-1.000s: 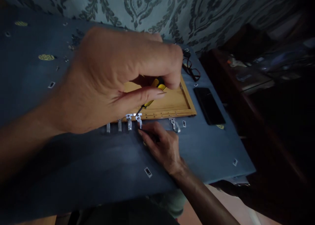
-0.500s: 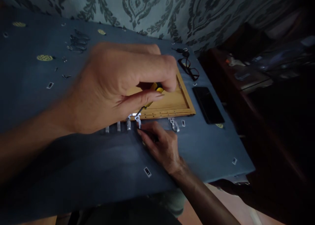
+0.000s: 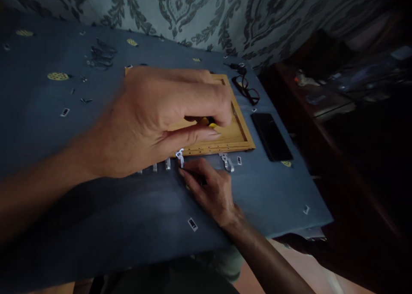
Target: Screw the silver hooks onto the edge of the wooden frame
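My left hand (image 3: 157, 118) is closed around a screwdriver (image 3: 212, 125), above the near side of a wooden tray-like frame (image 3: 225, 147). Only bits of its yellow and black handle show; thumb and palm cover the shaft and tip. At the frame's near edge is a shiny metal hook (image 3: 180, 157), its lower end pinched by the fingertips of my right hand (image 3: 212, 186). More hooks line that edge: one metal hook (image 3: 168, 164) just left, others partly under my left hand, and a separate hook (image 3: 227, 162) to the right. Small dark holes dot the frame's near rail.
A black phone (image 3: 272, 137) lies right of the frame, with eyeglasses (image 3: 246, 90) and keys (image 3: 237, 66) behind it. Several loose hooks (image 3: 102, 56) and small screws (image 3: 86, 100) lie at the left on the blue patterned cloth (image 3: 144, 216). A patterned curtain (image 3: 180, 10) hangs behind.
My left hand has shifted slightly down and right, turning so that the screwdriver's shaft, visible before, is now hidden. My right hand stays at the same hook.
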The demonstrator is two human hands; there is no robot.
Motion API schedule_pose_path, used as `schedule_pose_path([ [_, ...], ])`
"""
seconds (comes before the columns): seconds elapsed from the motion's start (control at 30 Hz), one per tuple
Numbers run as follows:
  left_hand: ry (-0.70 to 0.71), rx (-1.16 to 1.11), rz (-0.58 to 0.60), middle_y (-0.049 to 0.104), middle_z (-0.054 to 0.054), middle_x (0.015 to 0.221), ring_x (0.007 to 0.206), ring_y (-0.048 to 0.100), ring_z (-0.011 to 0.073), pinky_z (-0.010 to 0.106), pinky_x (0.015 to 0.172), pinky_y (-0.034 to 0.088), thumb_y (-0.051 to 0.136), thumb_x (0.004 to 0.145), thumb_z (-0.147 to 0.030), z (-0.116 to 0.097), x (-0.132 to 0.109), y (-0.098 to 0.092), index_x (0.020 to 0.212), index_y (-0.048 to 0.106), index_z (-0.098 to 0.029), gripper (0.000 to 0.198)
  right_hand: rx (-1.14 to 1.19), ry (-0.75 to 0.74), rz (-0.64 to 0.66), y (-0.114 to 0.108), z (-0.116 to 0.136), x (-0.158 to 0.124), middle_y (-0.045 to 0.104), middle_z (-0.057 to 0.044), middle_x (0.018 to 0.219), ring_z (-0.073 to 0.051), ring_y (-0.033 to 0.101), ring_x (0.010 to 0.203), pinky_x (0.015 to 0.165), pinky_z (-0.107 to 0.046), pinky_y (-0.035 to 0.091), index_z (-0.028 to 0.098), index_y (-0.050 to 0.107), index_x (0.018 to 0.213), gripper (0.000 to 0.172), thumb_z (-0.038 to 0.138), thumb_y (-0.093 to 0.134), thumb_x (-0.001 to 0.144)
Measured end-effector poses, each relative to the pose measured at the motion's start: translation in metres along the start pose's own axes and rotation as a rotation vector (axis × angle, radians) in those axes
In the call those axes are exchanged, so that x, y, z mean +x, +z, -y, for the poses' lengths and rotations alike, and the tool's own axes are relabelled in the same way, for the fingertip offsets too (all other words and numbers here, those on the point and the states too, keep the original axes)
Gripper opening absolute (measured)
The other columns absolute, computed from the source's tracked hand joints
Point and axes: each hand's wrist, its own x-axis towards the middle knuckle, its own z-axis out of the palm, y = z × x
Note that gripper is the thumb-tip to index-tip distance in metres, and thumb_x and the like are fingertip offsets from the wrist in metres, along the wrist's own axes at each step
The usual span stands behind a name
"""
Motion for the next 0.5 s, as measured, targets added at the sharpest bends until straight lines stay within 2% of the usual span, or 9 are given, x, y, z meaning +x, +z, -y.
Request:
schedule_pose_path([
  [0.1,0.027,-0.018,-0.009,0.069,-0.009,0.081,0.085,0.069,0.0059,0.022,0.077,0.056,0.066,0.091,-0.024,0.0005,-0.0005,0.0046,0.081,0.065,-0.019,0.012,0.006,0.014,0.004,-0.0003,-0.0002,0.0,0.076,0.002,0.075,-0.013,0.071,0.061,0.06,-0.021,0.055,0.022,0.067,0.092,0.007,0.027,0.063,0.095],
  [0.3,0.013,0.069,-0.022,0.066,-0.014,0.077,0.084,0.068,0.0031,0.017,0.071,0.051,0.06,0.094,-0.019,0.0015,-0.0069,0.0071,0.085,0.065,-0.023,0.011,0.028,0.019,0.027,-0.0014,0.0001,0.0002,0.076,0.002,0.079,-0.013,0.072,0.063,0.064,-0.02,0.055,0.022,0.067,0.094,0.004,0.026,0.064,0.094],
  [0.43,0.035,0.079,-0.045,0.065,-0.013,0.08,0.07,0.062,-0.0001,0.013,0.064,0.048,0.063,0.092,-0.017,0.0031,-0.0064,0.0049,0.089,0.062,-0.019,0.003,0.041,0.023,0.029,-0.0011,0.0017,0.0003,0.076,0.002,0.078,-0.013,0.072,0.064,0.063,-0.021,0.054,0.022,0.066,0.094,0.002,0.024,0.065,0.094],
  [0.5,0.01,0.083,-0.019,0.063,-0.012,0.082,0.066,0.061,0.0003,0.014,0.064,0.049,0.066,0.09,-0.019,0.0036,-0.005,0.0039,0.09,0.061,-0.018,0.005,0.033,0.028,0.03,-0.0009,0.0023,0.0003,0.075,0.002,0.077,-0.013,0.071,0.062,0.061,-0.021,0.054,0.022,0.066,0.094,0.003,0.024,0.064,0.094],
])
